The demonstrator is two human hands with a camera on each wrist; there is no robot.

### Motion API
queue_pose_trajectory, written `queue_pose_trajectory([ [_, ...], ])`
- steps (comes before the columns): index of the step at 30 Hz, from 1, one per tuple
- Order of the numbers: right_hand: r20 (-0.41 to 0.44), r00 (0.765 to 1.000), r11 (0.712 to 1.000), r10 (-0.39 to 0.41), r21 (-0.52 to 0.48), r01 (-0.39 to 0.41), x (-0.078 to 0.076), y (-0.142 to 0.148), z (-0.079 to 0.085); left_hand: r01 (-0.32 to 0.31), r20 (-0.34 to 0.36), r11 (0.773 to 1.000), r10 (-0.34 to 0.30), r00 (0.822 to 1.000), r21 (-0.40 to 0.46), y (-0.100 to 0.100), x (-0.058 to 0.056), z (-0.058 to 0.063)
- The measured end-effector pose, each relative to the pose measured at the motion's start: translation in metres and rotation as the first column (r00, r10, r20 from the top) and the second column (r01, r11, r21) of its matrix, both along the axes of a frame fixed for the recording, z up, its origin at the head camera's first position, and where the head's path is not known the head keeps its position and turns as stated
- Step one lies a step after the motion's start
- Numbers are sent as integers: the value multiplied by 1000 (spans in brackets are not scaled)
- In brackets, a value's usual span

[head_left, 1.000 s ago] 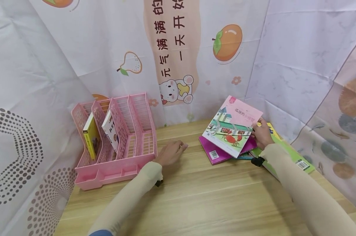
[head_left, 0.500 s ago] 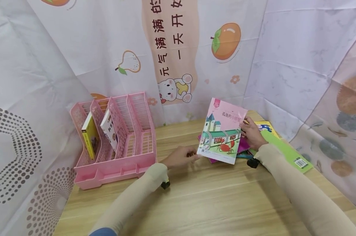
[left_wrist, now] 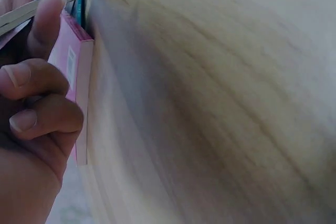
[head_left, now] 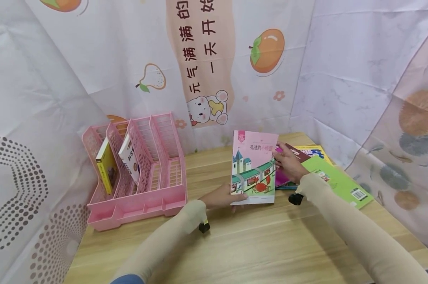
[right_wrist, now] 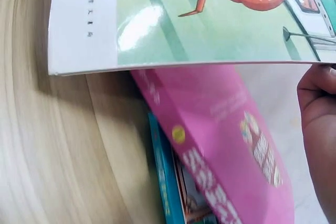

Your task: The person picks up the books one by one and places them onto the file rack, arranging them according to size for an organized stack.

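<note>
your left hand (head_left: 220, 196) had just reached the crab book (head_left: 254, 167), pinching its lower left edge; your right hand (head_left: 290, 162) gripped its right edge. the book had shifted leftward from the pile (head_left: 336, 182), nearer the pink rack (head_left: 136, 211), steadied by two hands rather than one.

On the table (head_left: 256, 244), the compartmented rack (head_left: 139, 203) stood at left, before the curtain (head_left: 129, 35); one book (head_left: 107, 167) occupied its leftmost compartment, a second book (head_left: 130, 159) the next. The picture book (head_left: 253, 169) was located between the left hand (head_left: 222, 197) and right hand (head_left: 289, 162). Overlapping books (head_left: 332, 181) lay at right.
</note>
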State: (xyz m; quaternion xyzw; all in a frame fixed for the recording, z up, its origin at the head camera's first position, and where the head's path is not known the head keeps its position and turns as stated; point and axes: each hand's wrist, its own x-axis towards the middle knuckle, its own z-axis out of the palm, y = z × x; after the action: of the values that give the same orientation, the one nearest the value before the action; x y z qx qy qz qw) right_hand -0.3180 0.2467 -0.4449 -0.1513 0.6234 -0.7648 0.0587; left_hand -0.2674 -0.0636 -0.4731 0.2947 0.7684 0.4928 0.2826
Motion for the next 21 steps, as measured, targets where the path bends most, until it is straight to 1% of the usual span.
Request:
queue_pose_trajectory([
  [1,0,1000,1000,5,7,-5,0,-3,0,4,15,1000,-4,1000,5,-1,1,-1],
  [3,5,1000,1000,15,16,-15,0,-7,2,7,20,1000,-7,1000,-4,-2,2,-3],
  [5,10,1000,1000,21,15,-21,0,-9,2,-10,16,1000,10,1000,-12,-4,3,-3],
  [6,15,1000,1000,20,6,-20,0,-10,2,-29,4,999,29,1000,-18,-5,4,-2],
  [9,25,1000,1000,15,-26,-14,-3,-12,3,-101,-50,994,99,994,-35,-10,4,-1],
  [11,58,998,999,-2,-47,5,-4,-13,5,-137,-100,989,132,986,-48,-11,4,0],
  [13,101,995,998,-21,-58,27,-4,-15,5,-153,-144,987,144,979,-57,-12,4,0],
  [15,153,987,997,-41,-65,52,-4,-17,5,-156,-168,986,145,975,-53,-12,4,1],
  [18,212,975,997,-61,-40,71,-4,-18,2,-165,-184,986,156,971,-34,-13,6,0],
  [21,242,967,996,-85,42,77,-2,-18,-4,-175,-190,984,170,967,-9,-15,8,-1],
])
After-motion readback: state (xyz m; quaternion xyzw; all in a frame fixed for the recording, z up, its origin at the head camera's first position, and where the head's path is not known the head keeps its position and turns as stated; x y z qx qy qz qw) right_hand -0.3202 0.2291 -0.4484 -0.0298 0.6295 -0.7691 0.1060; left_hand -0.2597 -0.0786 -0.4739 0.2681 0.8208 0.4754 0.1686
